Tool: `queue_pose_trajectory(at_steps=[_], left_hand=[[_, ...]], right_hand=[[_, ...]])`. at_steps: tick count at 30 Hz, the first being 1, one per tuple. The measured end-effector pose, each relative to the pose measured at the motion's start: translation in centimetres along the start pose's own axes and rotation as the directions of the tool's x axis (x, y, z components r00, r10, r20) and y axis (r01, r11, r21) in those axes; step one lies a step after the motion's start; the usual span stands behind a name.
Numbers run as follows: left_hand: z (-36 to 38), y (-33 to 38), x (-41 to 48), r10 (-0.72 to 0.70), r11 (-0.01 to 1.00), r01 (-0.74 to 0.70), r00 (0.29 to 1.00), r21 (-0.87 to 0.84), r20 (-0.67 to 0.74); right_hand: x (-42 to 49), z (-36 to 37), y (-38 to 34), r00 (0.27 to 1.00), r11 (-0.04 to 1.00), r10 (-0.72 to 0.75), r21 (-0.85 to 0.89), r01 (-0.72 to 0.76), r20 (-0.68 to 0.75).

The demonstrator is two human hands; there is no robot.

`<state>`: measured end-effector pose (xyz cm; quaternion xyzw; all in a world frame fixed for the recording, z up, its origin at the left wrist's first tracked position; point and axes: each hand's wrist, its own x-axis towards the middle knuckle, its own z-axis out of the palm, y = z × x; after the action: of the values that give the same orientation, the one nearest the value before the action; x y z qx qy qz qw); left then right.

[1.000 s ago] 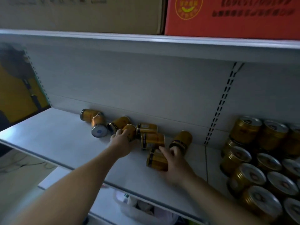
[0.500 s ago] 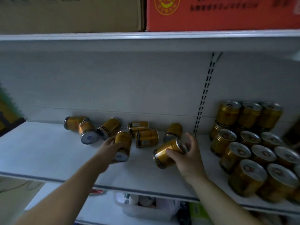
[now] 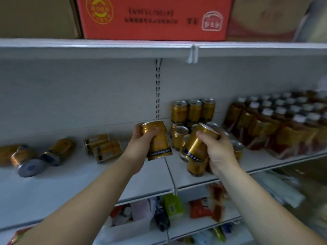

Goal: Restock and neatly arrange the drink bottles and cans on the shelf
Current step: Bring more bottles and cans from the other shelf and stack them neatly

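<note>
Each hand grips a short gold metal drink can with a dark band near its base: the left hand (image 3: 139, 147) wraps one can (image 3: 156, 140), the right hand (image 3: 218, 149) another (image 3: 198, 144), tilted. Both are raised above the white metal shelf (image 3: 88, 179), lifted off it since half a second ago. More gold cans (image 3: 102, 147) lie toppled at left.

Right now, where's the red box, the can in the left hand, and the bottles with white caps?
red box (image 3: 155, 18): head view, its front face.
can in the left hand (image 3: 158, 145): head view, its gold side.
bottles with white caps (image 3: 267, 111): head view, one white cap.
</note>
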<state>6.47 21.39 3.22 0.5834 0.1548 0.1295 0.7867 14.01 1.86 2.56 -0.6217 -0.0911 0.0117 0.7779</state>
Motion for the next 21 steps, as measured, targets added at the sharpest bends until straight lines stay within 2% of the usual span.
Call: queue_pose_trajectory(at_steps=[5,10,15,19,21], left_hand=[[7.3,-0.6,2.7,0.093,0.973,-0.104,0.994,0.207,0.060],[11.8,-2.0,5.9,0.160,0.903,-0.125,0.986,0.411,-0.051],[12.4,-3.1,8.2,0.254,0.844,-0.136,0.953,0.519,-0.164],[11.2,-3.3,9.8,0.285,0.799,-0.099,0.930,0.593,-0.230],[10.8,-3.2,10.9,0.284,0.808,-0.080,0.921,0.583,-0.267]], right_hand=[[3.7,-7.1,-1.5,0.998,0.982,-0.066,-0.179,0.065,0.003],[8.7,-11.1,-2.3,0.967,0.915,-0.084,-0.366,0.171,0.241],[13.2,-10.4,-1.8,0.901,0.860,-0.023,-0.451,0.240,0.434],[16.1,-7.9,-0.6,0.885,0.858,0.013,-0.460,0.229,0.465],[17.3,-6.6,0.2,0.890,0.864,0.051,-0.467,0.188,0.452]])
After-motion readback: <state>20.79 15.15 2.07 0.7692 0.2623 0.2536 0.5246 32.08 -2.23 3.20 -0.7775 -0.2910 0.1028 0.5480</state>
